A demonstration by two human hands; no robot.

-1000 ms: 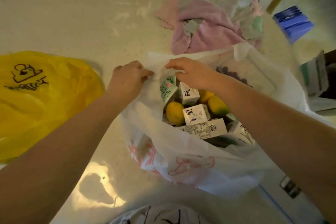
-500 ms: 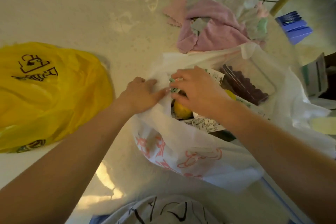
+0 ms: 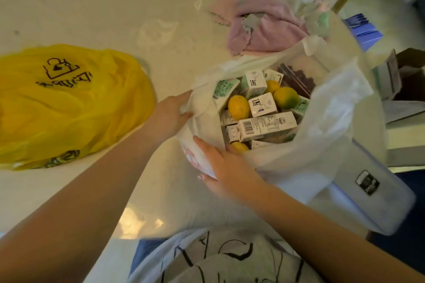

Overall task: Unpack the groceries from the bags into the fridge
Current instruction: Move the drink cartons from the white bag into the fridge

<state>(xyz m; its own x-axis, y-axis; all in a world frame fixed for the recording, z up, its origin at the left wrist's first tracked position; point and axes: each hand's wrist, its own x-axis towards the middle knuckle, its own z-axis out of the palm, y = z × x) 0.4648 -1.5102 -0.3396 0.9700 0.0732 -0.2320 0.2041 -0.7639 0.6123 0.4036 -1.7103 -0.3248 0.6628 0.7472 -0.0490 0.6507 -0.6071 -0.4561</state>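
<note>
At nine o'clock on the pale table (image 3: 96, 14) lies a yellow bag (image 3: 69, 103), slumped and untouched. Toward the centre, the left hand (image 3: 167, 117) grips the left rim of the white bag (image 3: 322, 140), its fingers curled into the bunched plastic and pulling it out toward nine o'clock. A second ago both hands worked close together at the far rim; half a second ago the right one dipped into the mouth. Now it has drawn back to the near rim at six o'clock, where the right hand (image 3: 227, 170) presses the plastic down with fingers fairly straight, apparently holding nothing. The mouth therefore stands wider, and the groceries show plainly: milk cartons (image 3: 266, 125) piled crosswise, yellow-green fruit (image 3: 239, 107) among them, and a clear box of dark fruit (image 3: 299, 80) at one o'clock inside the bag. Beyond it, at twelve, sits a heap of pink cloths (image 3: 266, 30). Nothing seems lifted out yet; with the bag opened, picking a first item looks the likely next step.
</note>
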